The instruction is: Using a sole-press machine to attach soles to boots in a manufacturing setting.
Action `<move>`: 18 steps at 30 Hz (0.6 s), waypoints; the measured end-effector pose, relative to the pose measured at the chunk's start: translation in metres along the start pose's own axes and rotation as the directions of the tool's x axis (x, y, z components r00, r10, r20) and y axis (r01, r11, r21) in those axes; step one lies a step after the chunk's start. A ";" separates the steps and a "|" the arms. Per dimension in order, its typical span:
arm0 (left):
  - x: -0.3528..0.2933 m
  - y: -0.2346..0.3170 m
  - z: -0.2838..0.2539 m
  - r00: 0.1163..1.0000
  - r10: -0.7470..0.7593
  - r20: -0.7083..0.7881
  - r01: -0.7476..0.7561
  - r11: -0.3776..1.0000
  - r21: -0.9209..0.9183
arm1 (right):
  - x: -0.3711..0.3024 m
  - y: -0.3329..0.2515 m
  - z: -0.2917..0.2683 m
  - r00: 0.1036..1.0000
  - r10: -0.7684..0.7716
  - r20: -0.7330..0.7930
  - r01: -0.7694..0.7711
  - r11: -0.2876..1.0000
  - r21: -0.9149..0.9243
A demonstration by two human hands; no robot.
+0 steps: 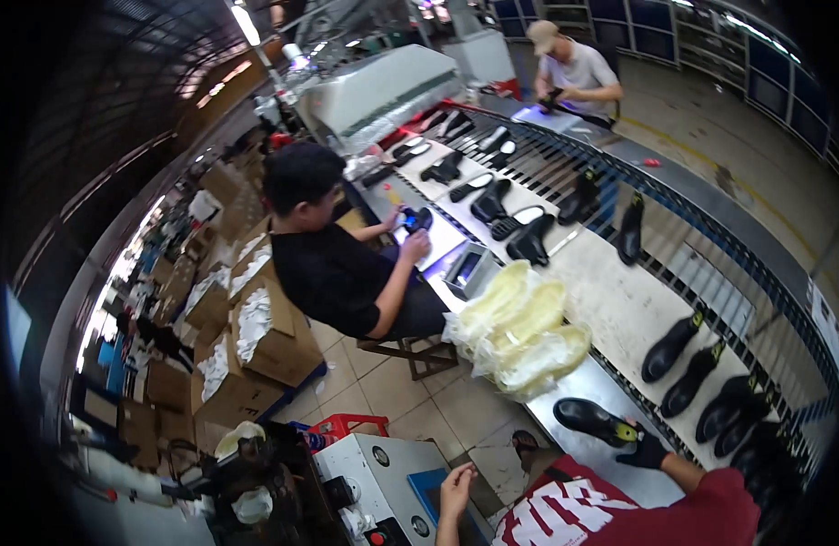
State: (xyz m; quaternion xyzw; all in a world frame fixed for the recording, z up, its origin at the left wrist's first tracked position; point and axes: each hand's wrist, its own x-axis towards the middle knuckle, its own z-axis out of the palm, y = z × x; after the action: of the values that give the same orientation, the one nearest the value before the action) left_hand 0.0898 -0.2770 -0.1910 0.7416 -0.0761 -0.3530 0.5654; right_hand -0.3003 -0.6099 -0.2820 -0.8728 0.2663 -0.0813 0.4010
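Note:
My right hand point(648, 449), in a black glove, grips a black ankle boot point(590, 420) by its heel end, near the yellow tab. The boot points left over the bare metal strip beside the conveyor. My left hand point(457, 490) is bare and raised in front of my maroon shirt. Its fingers are curled together, and nothing shows in them. Just beyond the boot lies a pile of pale yellow, foot-shaped pieces point(519, 332) in clear plastic. Several black boots point(674, 348) stand on the conveyor to the right.
A roller conveyor point(601, 305) runs toward a machine hood point(383, 86), carrying shoe uppers and soles. A seated co-worker point(328, 255) handles a dark piece at its left; another point(578, 77) works across it. Cartons point(269, 332) and a white machine cabinet point(369, 478) stand at left.

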 end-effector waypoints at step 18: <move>-0.113 -0.275 -0.069 0.919 -0.360 -0.160 0.327 0.924 -0.199 | 0.126 -0.377 -0.020 0.943 -0.196 0.268 0.112 0.948 0.299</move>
State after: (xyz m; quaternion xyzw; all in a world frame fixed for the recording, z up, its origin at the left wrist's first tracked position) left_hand -0.0305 -0.0685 -0.3790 0.7236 0.1410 -0.3786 0.5597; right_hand -0.0502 -0.4879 0.0025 -0.8280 0.1195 -0.0185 0.5475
